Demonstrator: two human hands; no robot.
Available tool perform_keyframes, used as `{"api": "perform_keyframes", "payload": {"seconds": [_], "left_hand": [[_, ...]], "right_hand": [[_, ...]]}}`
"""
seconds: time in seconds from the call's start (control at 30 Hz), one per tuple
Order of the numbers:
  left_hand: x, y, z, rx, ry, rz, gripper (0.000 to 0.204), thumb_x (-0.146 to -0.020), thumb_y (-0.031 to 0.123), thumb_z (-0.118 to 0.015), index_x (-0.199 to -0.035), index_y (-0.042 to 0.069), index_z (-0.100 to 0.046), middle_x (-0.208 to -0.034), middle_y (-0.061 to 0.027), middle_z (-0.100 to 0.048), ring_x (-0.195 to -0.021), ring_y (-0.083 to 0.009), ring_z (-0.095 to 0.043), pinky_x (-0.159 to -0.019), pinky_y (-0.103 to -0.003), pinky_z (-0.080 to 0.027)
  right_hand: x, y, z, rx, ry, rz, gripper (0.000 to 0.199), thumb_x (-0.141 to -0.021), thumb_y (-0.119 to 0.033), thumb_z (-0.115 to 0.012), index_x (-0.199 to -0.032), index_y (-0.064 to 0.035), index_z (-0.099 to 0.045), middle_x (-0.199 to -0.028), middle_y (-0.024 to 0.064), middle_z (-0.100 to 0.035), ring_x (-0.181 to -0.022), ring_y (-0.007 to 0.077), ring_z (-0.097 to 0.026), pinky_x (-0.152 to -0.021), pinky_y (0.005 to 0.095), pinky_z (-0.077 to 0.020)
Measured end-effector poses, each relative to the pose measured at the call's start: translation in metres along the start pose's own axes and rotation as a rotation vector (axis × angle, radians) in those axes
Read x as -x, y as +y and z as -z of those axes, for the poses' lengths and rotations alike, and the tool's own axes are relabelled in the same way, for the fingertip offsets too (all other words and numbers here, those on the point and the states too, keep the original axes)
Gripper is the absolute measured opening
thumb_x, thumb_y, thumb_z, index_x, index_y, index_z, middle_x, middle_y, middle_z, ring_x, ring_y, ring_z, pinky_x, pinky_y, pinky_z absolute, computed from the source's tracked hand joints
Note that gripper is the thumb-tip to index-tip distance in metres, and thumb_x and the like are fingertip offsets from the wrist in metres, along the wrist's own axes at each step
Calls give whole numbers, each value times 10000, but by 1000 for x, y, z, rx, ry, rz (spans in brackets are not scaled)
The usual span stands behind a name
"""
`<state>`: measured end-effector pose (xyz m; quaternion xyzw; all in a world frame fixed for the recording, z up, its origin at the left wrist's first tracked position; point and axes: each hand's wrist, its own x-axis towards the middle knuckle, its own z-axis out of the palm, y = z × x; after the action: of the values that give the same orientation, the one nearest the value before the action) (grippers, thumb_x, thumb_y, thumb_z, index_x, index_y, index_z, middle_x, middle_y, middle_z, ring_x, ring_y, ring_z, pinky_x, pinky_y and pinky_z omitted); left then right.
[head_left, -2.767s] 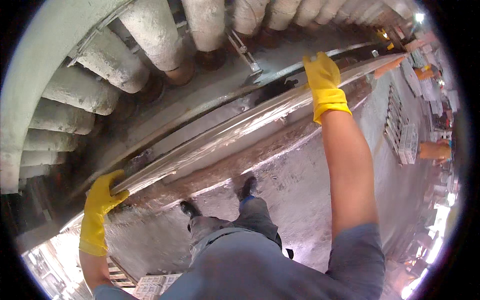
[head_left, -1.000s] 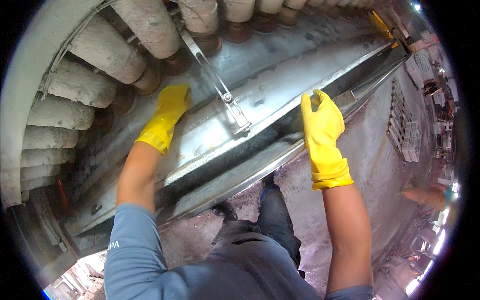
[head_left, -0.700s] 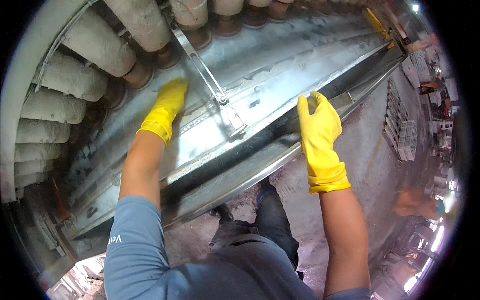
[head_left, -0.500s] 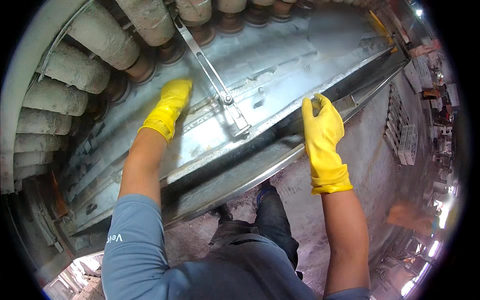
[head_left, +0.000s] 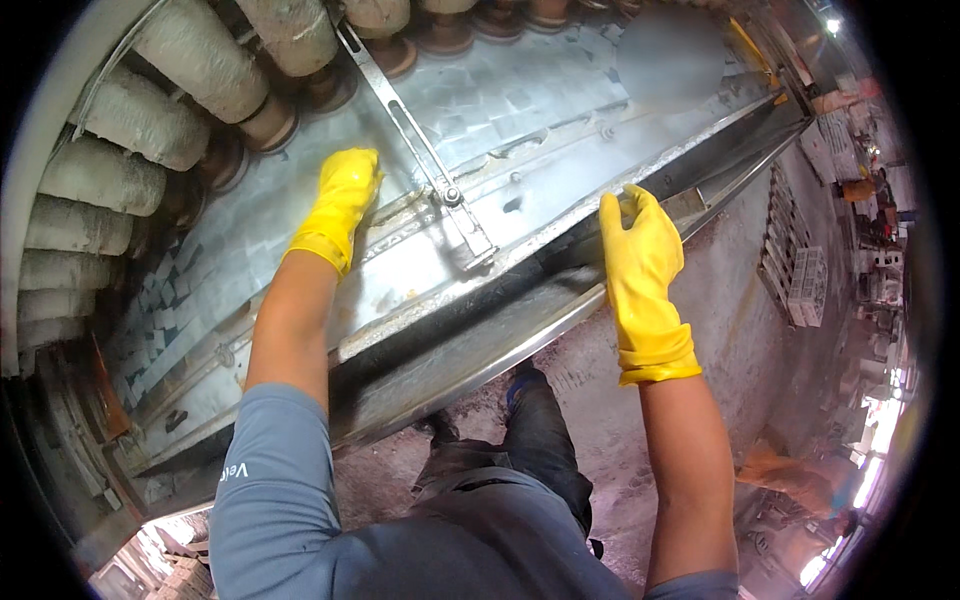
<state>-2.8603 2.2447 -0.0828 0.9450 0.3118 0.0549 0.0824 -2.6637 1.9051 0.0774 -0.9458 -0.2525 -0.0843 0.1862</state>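
My left hand [head_left: 345,200], in a yellow rubber glove, hovers over or rests on the shiny grey surface [head_left: 440,135]. Its fingers are curled together, and whatever they may hold is hidden. A slotted metal bar [head_left: 413,130] lies to the right of that hand, slanting across the surface and bolted near its lower end. My right hand [head_left: 642,245], gloved the same way, is by the raised metal edge [head_left: 560,225]. Thumb and fingers curve with a gap between them, and nothing shows in the gap.
Thick, crusted cylinders [head_left: 205,55] with brown lower ends line the far left side. A dark metal trough [head_left: 470,335] with a bright rim runs between me and the surface. On the floor at right are a pallet [head_left: 785,235] and a white crate [head_left: 808,287]. An orange-clothed figure [head_left: 790,470] is blurred at lower right.
My left hand has moved slightly away from me. The surface markings at left, smeared before, now show as small patches. My right hand stays by the edge; the whole view has shifted a little.
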Motion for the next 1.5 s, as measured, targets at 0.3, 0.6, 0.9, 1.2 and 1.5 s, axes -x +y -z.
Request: {"api": "perform_keyframes", "payload": {"seconds": [0.3, 0.6, 0.9, 1.2, 1.5], "left_hand": [[9, -49, -21, 251, 46, -171, 146, -872, 145, -680, -981, 90, -760, -968, -166, -741, -928, -408, -684, -836, -470, -541], [9, -38, -29, 211, 281, -67, 322, -893, 118, -657, -1206, 66, -714, -1208, -210, -705, -1154, -383, -654, -1014, -445, -507], [7, -17, -46, 33, 187, -41, 468, -861, 123, -617, -1326, 69, -631, -1361, -214, -634, -1270, -407, -577, -1113, -512, -415], [31, -9, -47, 129, 13, 28, 732, -961, 389, -605, -1556, 17, -396, -1624, -250, -357, -1518, -403, -311, -1267, -465, -219], [41, 80, -9, 19, -340, 258, 1056, -869, 672, -606, -1624, 30, -242, -1676, -316, -145, -1562, -484, -109, -1275, -548, -74]], "right_hand": [[-2, -2, -2, -9, -5, 0, 502, -921, -474, -669, -1236, -86, -719, -1114, 121, -753, -1061, 342, -692, -936, 446, -517], [-1, -4, 1, 15, 15, 16, 481, -915, -451, -685, -1227, -85, -721, -1092, 117, -759, -1050, 335, -698, -928, 445, -522], [-7, -7, 1, 29, -32, -22, 499, -921, -456, -675, -1255, -86, -711, -1110, 113, -760, -1063, 336, -697, -942, 440, -522], [-7, -12, 6, 60, -51, -34, 499, -922, -451, -673, -1263, -89, -707, -1139, 110, -754, -1096, 324, -687, -960, 432, -515], [-8, -18, 12, 100, -66, -42, 503, -936, -453, -657, -1266, -77, -707, -1144, 130, -756, -1101, 343, -694, -961, 440, -521]]}}
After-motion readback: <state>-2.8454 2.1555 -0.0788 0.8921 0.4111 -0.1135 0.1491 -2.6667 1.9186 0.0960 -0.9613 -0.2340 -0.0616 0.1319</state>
